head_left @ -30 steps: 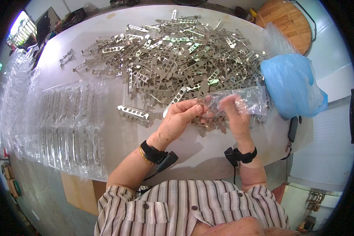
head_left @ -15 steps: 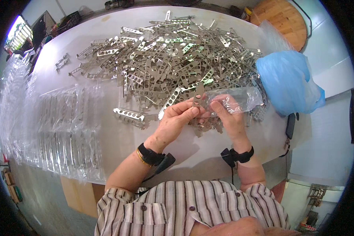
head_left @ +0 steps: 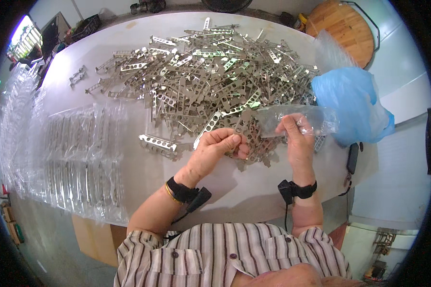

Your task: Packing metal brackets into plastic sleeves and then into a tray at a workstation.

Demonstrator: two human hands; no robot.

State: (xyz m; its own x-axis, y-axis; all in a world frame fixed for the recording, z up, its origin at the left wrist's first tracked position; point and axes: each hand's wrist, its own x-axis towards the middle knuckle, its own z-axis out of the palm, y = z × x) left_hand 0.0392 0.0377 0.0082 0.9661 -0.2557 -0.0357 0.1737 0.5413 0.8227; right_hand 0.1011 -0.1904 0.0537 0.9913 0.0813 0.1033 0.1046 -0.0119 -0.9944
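My left hand (head_left: 222, 143) is closed at the near edge of the pile, thumb pressed to the curled fingers. A flat metal strip with round holes (head_left: 243, 120) rises from its fingertips; its lower end is hidden by the fingers. To the right, my right hand (head_left: 298, 134) grips a clear plastic bag (head_left: 323, 119), partly inside or behind the film. The bag's left end lies close to the strip, and I cannot tell whether they touch. Beyond both hands spreads a big heap of perforated metal strips (head_left: 196, 76).
Clear bags packed with strips (head_left: 84, 182) lie in rows at the left. A few loose strips (head_left: 158, 142) rest left of my left hand. A blue plastic bag (head_left: 347, 103) sits at the right edge, beside a dark handheld object (head_left: 353, 158). A round wooden board (head_left: 340, 31) stands behind.
My right hand has moved right with the clear bag, away from my left hand, and its fingers now point more upward. My left hand stays almost in place.
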